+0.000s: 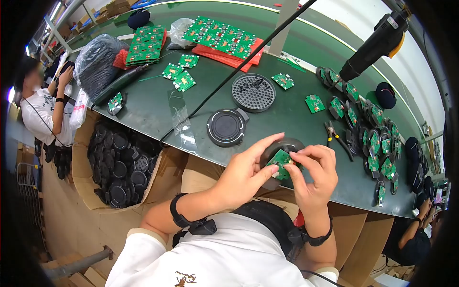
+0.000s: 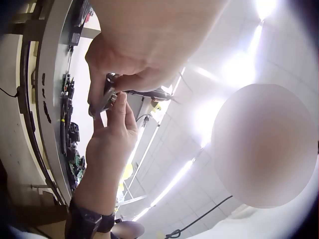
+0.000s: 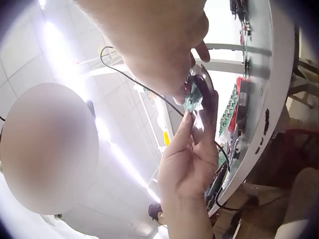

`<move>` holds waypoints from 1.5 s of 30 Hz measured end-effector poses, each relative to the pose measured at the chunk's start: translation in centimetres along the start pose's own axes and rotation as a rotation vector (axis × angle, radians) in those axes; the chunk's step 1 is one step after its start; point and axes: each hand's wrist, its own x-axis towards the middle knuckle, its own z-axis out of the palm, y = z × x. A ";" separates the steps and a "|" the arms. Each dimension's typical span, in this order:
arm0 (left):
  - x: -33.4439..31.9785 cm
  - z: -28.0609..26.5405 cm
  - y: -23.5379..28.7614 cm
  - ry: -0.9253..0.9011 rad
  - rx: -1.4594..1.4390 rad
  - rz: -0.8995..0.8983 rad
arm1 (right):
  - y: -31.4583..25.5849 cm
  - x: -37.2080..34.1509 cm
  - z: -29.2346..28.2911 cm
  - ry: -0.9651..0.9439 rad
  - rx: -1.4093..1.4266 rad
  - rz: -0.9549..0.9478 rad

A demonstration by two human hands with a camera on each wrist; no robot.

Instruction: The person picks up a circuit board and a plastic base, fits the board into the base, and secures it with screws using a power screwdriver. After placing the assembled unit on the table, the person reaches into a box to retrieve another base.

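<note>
Can't see the circuit board whole behind the right hand, nor read the tiny label on the screwdriver in the head view.

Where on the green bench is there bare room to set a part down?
One bare patch lies between the grid disc, the right hand and the loose board behind the pliers; another between the leftmost board and the clear strip. It is crowded at the right end, with clustered housings and boards, and back left, with board panels.
</note>
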 end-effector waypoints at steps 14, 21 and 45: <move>-0.2 -0.1 0.0 0.030 0.085 0.069 | -0.1 0.6 -0.1 -0.082 0.164 0.049; 0.0 -0.1 0.9 -0.050 -0.018 -0.008 | 0.3 0.8 0.0 -0.082 0.167 0.167; 0.4 -0.6 1.6 0.252 0.941 0.519 | 1.1 0.5 -0.7 -0.179 0.256 -0.008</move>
